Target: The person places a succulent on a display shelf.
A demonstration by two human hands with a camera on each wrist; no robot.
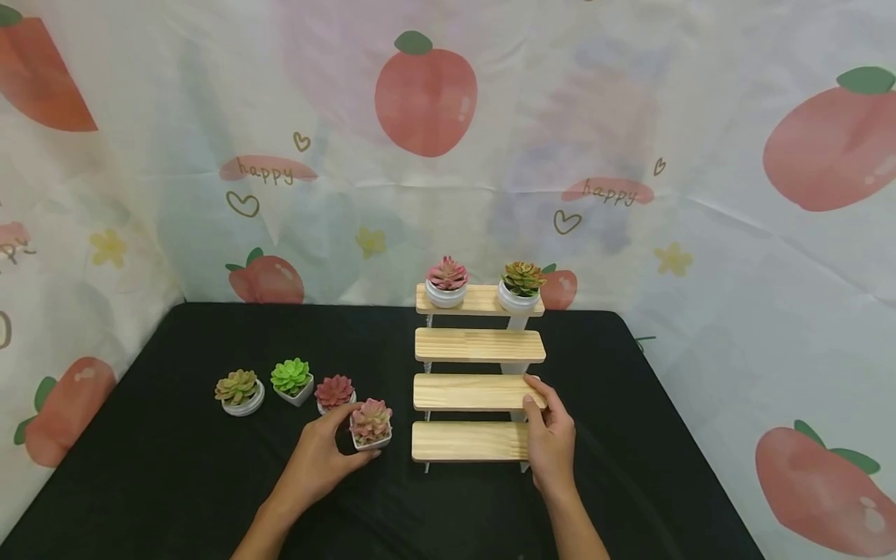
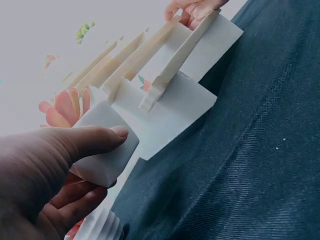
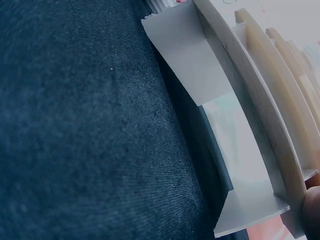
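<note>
while the left hand (image 1: 322, 460) pinches a pink succulent (image 1: 371, 420) in a square white pot (image 2: 109, 162) between thumb and fingers, just left of the four-tier wooden rack (image 1: 469, 442) on the black desk (image 1: 336, 513), the right hand (image 1: 553, 443) grips the second-lowest shelf (image 1: 462, 392) by its right end. the step in hand looks like shelving this plant, and the next move would call for bringing it level over the steadied rack. farther off, two potted succulents (image 1: 521, 284) stand on the top shelf (image 1: 483, 300).
</note>
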